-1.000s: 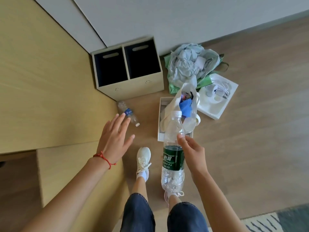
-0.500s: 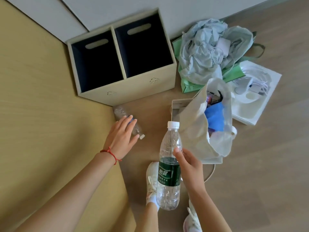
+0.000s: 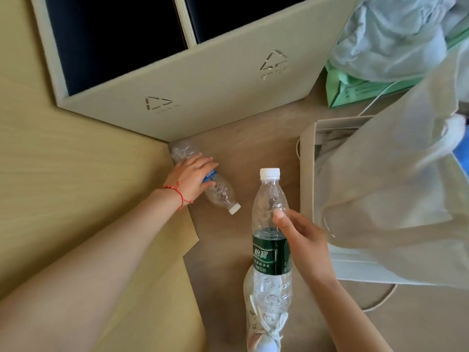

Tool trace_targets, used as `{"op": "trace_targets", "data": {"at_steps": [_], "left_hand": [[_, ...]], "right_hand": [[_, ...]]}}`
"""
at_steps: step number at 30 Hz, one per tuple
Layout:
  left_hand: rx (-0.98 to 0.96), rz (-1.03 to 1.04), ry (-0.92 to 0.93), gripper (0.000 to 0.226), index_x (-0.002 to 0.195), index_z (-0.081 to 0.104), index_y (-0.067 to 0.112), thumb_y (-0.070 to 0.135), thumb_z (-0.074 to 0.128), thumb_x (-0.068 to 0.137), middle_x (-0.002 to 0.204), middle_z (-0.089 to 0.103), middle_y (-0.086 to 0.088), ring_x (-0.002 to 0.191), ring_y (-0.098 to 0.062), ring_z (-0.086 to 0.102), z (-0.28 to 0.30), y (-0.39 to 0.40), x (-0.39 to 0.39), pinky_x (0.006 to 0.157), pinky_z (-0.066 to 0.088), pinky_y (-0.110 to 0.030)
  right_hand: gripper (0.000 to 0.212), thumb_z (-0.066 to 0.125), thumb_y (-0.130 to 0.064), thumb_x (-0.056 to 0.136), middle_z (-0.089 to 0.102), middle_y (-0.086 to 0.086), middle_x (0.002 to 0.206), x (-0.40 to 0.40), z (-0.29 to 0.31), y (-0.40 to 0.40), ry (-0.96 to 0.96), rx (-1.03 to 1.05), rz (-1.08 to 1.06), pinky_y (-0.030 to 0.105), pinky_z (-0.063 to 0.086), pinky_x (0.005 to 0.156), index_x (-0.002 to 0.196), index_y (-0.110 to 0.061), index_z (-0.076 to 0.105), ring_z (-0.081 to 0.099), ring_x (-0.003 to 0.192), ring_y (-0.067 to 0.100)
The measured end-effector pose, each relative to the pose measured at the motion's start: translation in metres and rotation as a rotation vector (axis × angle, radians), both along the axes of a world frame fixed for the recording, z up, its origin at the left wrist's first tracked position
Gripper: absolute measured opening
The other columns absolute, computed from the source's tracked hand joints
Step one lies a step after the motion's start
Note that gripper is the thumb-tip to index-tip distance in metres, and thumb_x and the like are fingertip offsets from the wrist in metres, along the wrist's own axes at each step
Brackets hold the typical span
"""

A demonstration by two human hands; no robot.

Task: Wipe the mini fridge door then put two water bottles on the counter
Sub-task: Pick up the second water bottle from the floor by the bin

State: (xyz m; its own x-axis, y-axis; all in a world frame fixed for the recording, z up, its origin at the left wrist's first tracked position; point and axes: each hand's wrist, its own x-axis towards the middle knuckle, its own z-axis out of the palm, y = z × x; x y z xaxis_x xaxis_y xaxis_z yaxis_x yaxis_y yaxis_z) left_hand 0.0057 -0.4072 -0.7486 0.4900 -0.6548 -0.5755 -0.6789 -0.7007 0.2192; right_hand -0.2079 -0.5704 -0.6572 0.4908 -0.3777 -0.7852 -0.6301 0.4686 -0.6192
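A clear water bottle with a blue label (image 3: 220,193) lies on the wooden floor against the corner of the light wood cabinet, white cap pointing toward me. My left hand (image 3: 193,177) rests over its middle with fingers curled around it. My right hand (image 3: 302,240) holds a second clear bottle with a green label (image 3: 270,252) upright by its side, white cap on top, roughly half full of water. The mini fridge and the counter are out of view.
A beige two-compartment recycling bin (image 3: 203,80) stands just beyond the lying bottle. A white cloth bag (image 3: 396,189) and an open box (image 3: 308,174) sit to the right, with bundled clothing (image 3: 396,36) behind. The wood cabinet (image 3: 76,174) fills the left. My white shoe (image 3: 256,334) is below.
I have bent much closer to the floor. My left hand reached down and closed over the lying blue-label bottle. My right hand kept holding the green-label bottle upright.
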Motion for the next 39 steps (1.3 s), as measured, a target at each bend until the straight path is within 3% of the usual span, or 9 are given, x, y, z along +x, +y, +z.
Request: {"op": "trace_targets", "data": {"at_steps": [8,13,17,20,22,25,28,33,39], "left_hand": [[0.287,-0.347,0.066,0.067,0.139,0.035,0.029,0.057,0.051,0.081,0.149,0.031,0.003,0.141,-0.019,0.015,-0.027,-0.006,0.033,0.113,-0.003,-0.045],[0.311,-0.381,0.055,0.079,0.136,0.04,0.027,0.066,0.057,0.07,0.141,0.041,0.001,0.135,-0.019,0.026,-0.034,-0.001,0.041,0.113,-0.002,-0.043],[0.197,-0.193,0.016,0.074,0.126,0.05,0.022,0.069,0.055,0.069,0.126,0.053,-0.002,0.122,-0.022,0.041,-0.036,-0.006,0.038,0.109,0.015,-0.038],[0.1,0.026,-0.013,0.062,0.11,0.057,0.018,0.067,0.05,0.074,0.11,0.06,-0.007,0.102,-0.026,0.052,-0.038,-0.016,0.034,0.085,0.037,-0.034],[0.065,0.184,0.026,0.063,0.113,0.058,0.015,0.065,0.051,0.075,0.107,0.061,-0.009,0.094,-0.026,0.055,-0.039,-0.02,0.029,0.075,0.043,-0.033],[-0.015,0.363,0.145,0.055,0.111,0.06,0.013,0.057,0.058,0.077,0.104,0.065,-0.01,0.083,-0.02,0.054,-0.041,-0.023,0.019,0.068,0.04,-0.028],[-0.099,0.502,0.278,0.056,0.117,0.057,0.01,0.047,0.065,0.076,0.114,0.063,-0.009,0.096,-0.022,0.056,-0.042,-0.025,0.007,0.076,0.039,-0.025],[-0.173,0.697,0.35,0.057,0.119,0.055,0.008,0.037,0.073,0.073,0.107,0.056,-0.001,0.095,-0.012,0.049,-0.043,-0.031,-0.012,0.08,0.037,-0.023],[-0.214,0.949,0.303,0.053,0.111,0.057,0.007,0.031,0.078,0.069,0.098,0.055,-0.001,0.089,-0.014,0.053,-0.047,-0.034,-0.035,0.071,0.041,-0.021]], "right_hand": [[0.025,0.064,-0.042,0.076,0.073,-0.018,0.082,-0.002,-0.04,0.018,0.043,0.021,-0.003,0.006,0.047,0.061,0.095,-0.027,0.069,0.066,0.079,-0.005],[0.023,0.063,-0.041,0.077,0.072,-0.021,0.082,-0.004,-0.049,0.025,0.046,0.024,0.01,0.002,0.045,0.058,0.095,-0.028,0.068,0.065,0.079,-0.008],[0.024,0.063,-0.039,0.078,0.073,-0.019,0.082,-0.004,-0.051,0.025,0.062,0.017,0.016,0.001,0.044,0.058,0.098,-0.027,0.069,0.064,0.078,-0.009],[0.022,0.063,-0.037,0.08,0.071,-0.026,0.079,0.0,-0.052,0.023,0.049,0.02,0.018,0.001,0.043,0.057,0.098,-0.025,0.069,0.063,0.075,-0.011],[0.025,0.063,-0.038,0.079,0.071,-0.025,0.079,0.002,-0.052,0.021,0.045,0.02,0.01,0.0,0.043,0.056,0.099,-0.025,0.068,0.063,0.075,-0.012],[0.04,0.06,-0.05,0.07,0.072,-0.016,0.086,0.005,-0.052,0.018,0.056,0.008,0.006,0.001,0.043,0.056,0.102,-0.027,0.068,0.063,0.077,-0.011],[0.047,0.058,-0.056,0.064,0.071,-0.016,0.089,0.008,-0.051,0.015,0.063,0.006,0.012,0.001,0.044,0.055,0.102,-0.03,0.067,0.063,0.077,-0.012],[0.04,0.058,-0.055,0.063,0.071,-0.015,0.087,0.012,-0.05,0.011,0.041,0.014,-0.007,0.001,0.043,0.055,0.096,-0.034,0.066,0.063,0.076,-0.013],[0.023,0.062,-0.045,0.072,0.07,-0.02,0.079,0.01,-0.051,0.008,0.012,0.045,-0.026,-0.001,0.042,0.054,0.091,-0.033,0.065,0.062,0.071,-0.015]]}}
